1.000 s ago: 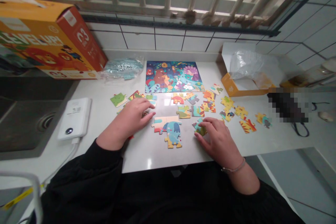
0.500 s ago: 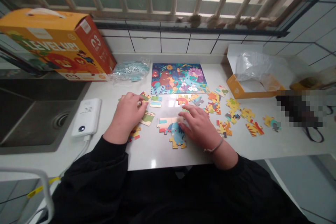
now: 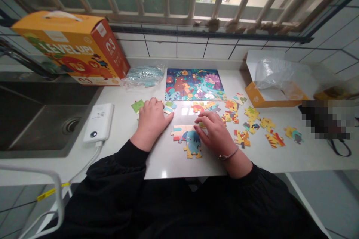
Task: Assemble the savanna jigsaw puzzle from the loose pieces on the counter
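Two bare hands sit at lower centre of the frame above a white tabletop (image 3: 159,168), among scattered jigsaw puzzle pieces. The left hand (image 3: 151,123) lies left of centre, with its fingers (image 3: 165,114) held close together and curled down over the small pieces just beyond it; a green piece (image 3: 137,106) lies just past the knuckles, and a blue-and-cream piece (image 3: 169,107) lies at the fingertips. Whether those fingers clamp a piece cannot be determined. The right hand (image 3: 214,130) lies right of centre, with its fingers (image 3: 203,121) slightly apart and angled left, their tips close beside a joined puzzle group (image 3: 186,140). A yellow-green piece edge (image 3: 202,125) shows beneath them, but any grip on it cannot be determined. The joined puzzle group comprises a pale striped section, a blue elephant section and a yellow section, and lies between the hands, nearer the right hand. Loose puzzle pieces (image 3: 252,119) spread across the right half of the tabletop. A jungle-scene puzzle picture (image 3: 195,84) lies flat at upper centre. An orange "LEVEL UP!" carton (image 3: 70,48) stands at upper left, beside a clear plastic bag (image 3: 144,75). An open orange box (image 3: 276,80) holding clear plastic sits at upper right. A white power bank (image 3: 98,122) lies left of the left hand, near a steel sink (image 3: 42,119).
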`<state>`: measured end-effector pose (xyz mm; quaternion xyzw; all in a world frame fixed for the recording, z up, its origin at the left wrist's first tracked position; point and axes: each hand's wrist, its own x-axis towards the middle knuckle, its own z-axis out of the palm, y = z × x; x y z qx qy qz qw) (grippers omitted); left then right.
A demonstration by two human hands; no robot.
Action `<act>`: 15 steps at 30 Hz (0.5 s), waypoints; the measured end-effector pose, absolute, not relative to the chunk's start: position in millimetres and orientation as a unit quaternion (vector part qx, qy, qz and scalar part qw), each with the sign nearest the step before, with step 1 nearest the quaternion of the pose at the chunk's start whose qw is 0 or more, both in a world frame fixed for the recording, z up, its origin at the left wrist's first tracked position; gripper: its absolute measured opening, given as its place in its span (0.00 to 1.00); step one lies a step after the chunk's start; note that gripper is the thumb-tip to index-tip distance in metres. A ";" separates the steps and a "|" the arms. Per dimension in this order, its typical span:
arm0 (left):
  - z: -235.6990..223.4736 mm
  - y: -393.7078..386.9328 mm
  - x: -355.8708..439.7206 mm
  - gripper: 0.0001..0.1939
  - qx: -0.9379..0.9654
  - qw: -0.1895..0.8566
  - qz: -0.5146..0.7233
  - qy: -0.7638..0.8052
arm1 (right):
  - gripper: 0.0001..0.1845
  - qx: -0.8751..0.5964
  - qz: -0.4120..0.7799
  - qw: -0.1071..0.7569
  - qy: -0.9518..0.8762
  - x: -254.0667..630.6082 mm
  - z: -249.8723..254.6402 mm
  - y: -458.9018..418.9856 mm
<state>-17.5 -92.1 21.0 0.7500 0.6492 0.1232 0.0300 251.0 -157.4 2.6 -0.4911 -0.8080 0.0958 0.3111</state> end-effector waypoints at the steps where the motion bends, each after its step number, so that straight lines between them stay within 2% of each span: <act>1: 19.8 -90.8 -20.8 0.21 0.755 0.053 0.122 0.642 | 0.09 -0.491 0.096 0.315 -0.807 251.5 2.4 -157.0; 5: 16.2 -87.1 -34.7 0.23 0.788 0.127 0.131 0.588 | 0.08 -0.492 0.092 0.333 -0.799 254.1 2.0 -156.2; 15: 17.5 -86.1 -43.5 0.19 0.817 0.140 0.167 0.533 | 0.08 -0.494 0.108 0.339 -0.793 255.1 4.2 -156.3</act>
